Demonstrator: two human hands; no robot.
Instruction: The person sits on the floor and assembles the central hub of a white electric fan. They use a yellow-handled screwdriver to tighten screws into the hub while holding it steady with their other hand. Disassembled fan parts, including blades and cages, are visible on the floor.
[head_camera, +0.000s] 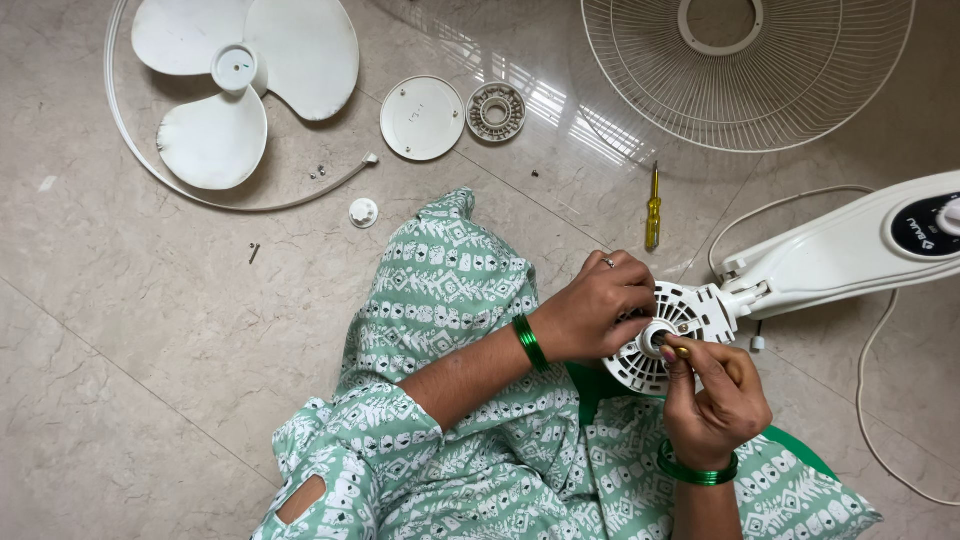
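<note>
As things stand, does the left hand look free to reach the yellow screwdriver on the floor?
Probably not right away: the left hand is gripping the white fan motor housing. Nothing lies between it and the yellow screwdriver, so once it lets go, the way looks open.

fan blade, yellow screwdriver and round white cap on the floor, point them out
fan blade (243, 70), head view, on its central hub
yellow screwdriver (653, 213), head view, on its handle
round white cap (421, 118), head view, on its flat middle
</note>
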